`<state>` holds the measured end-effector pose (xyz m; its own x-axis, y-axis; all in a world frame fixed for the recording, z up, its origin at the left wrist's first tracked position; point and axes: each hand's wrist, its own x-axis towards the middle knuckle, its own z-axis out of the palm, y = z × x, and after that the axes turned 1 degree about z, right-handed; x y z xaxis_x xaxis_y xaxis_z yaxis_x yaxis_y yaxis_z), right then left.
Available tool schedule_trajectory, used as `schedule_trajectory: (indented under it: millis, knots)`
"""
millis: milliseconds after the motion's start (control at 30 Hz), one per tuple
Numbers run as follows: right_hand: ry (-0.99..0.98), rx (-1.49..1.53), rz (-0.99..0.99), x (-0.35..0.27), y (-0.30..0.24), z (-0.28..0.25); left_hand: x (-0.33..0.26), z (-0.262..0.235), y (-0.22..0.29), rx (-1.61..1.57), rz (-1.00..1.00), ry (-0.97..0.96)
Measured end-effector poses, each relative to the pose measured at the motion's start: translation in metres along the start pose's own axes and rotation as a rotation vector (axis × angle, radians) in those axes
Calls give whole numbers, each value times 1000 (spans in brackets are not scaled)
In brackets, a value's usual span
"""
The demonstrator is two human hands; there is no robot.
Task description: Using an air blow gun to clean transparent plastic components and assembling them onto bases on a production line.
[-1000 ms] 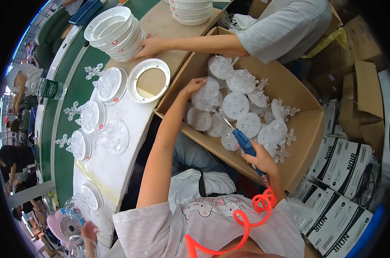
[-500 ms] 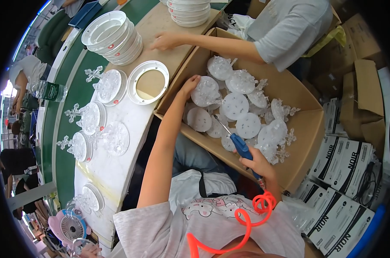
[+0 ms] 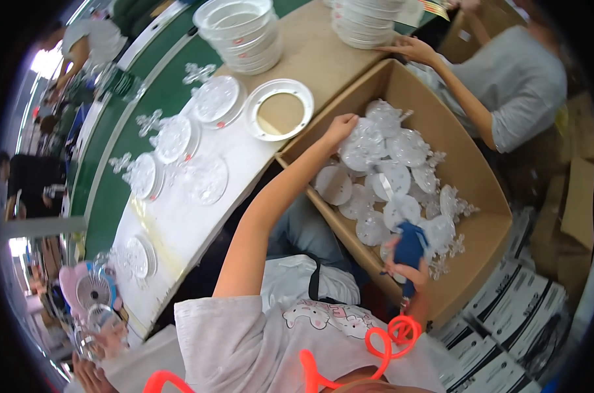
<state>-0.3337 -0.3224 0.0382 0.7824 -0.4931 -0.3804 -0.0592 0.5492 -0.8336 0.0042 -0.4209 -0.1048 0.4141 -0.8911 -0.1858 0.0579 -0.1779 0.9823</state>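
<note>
Clear plastic discs [image 3: 375, 170] mostly remain heaped in the cardboard box [image 3: 480, 164], we note; our left hand [image 3: 338, 128] grasps one there, our right hand [image 3: 405, 262] clenches a blue screwdriver [image 3: 409, 245], several assemblies [image 3: 172, 139] already lining the bench [image 3: 179, 216].

The big box [image 3: 480, 229] is plain brown cardboard, matt and slightly fibrous at its cut edges. The discs [image 3: 375, 177] heaped in it are clear plastic with a frosted, faceted sheen (they catch the light in white glints), and the left hand [image 3: 339, 128] rests on one. The right hand [image 3: 405, 265] grips a tool [image 3: 411, 245] of smooth blue plastic, trailed by a glossy orange coiled cord [image 3: 382, 344]. The white ring [image 3: 278, 109] on the table looks like smooth, semi-gloss plastic; the tabletop [image 3: 199, 216] beneath is flat matt white.
</note>
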Motion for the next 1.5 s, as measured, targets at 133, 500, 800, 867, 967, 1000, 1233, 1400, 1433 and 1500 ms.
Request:
schedule_trajectory:
  millis: [133, 500, 800, 867, 967, 1000, 1233, 1400, 1433, 1500]
  knots:
    - [-49, 38, -141, -15, -18, -22, -82, -27, 77, -160, 147, 210]
    - [65, 89, 20, 39, 21, -31, -397, -255, 17, -616, 173, 1133]
    - [162, 123, 24, 23, 13, -32, -404, -363, -37, 38, 245, 1547]
    - [152, 136, 12, 18, 18, -34, -412, -382, -36, -27, 225, 1629]
    - [208, 132, 16, 9, 22, -38, -398, -351, 3, -306, 330, 1840]
    - [221, 127, 11, 8, 23, -39, -385, -322, 28, -35, 359, 1943]
    - [269, 130, 28, 9, 34, -54, -214, -48, 131, 757, 204, 263]
    - [240, 128, 1, 14, 34, -45, -54, 48, 47, 1457, 260, -488]
    - [231, 126, -1, 15, 38, -47, -25, 51, 21, 1666, 225, -513]
    - [252, 125, -6, 10, 41, -52, 16, 61, -10, 1684, 103, -585]
